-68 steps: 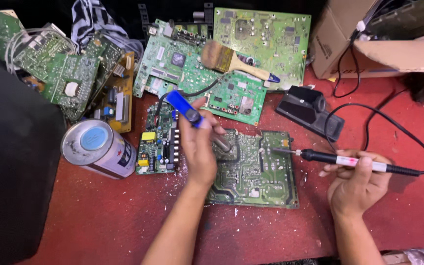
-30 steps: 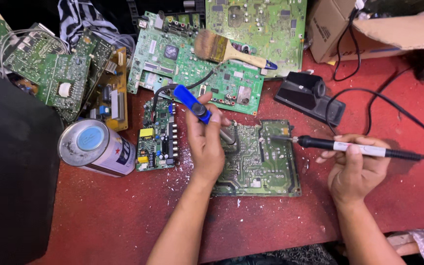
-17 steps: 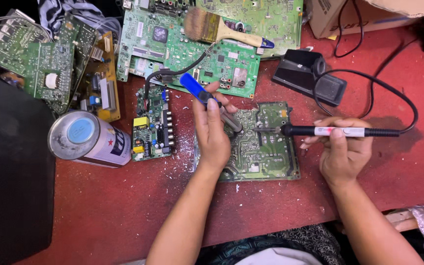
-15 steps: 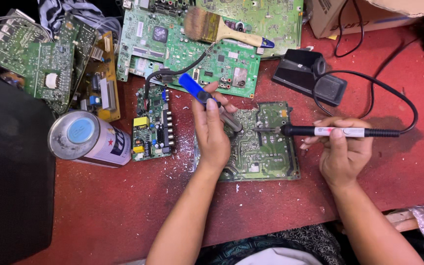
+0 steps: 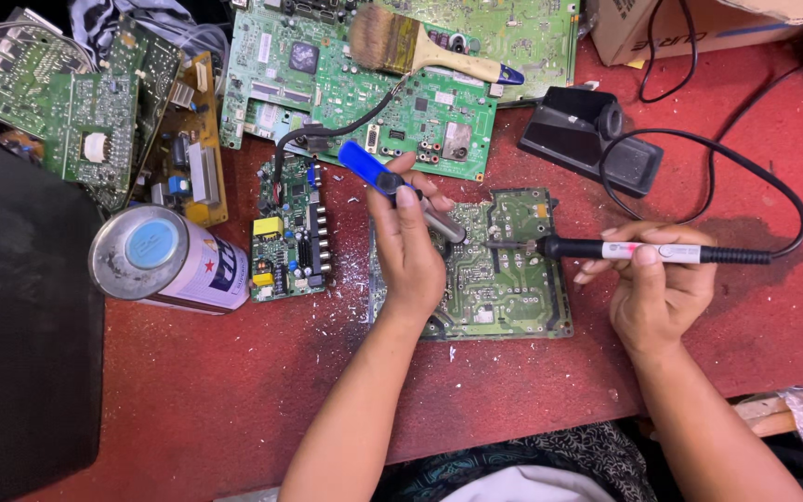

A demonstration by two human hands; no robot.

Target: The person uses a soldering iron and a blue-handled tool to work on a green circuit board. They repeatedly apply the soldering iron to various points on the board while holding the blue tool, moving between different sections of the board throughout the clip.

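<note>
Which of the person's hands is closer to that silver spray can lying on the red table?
Left. The left hand, holding a blue-handled tool, sits just right of the spray can. The right hand, holding the soldering iron, is farther right, beyond the circuit board.

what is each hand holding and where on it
Left hand grips a blue-topped desoldering pump around its middle. Right hand holds a soldering iron by its black handle.
</note>
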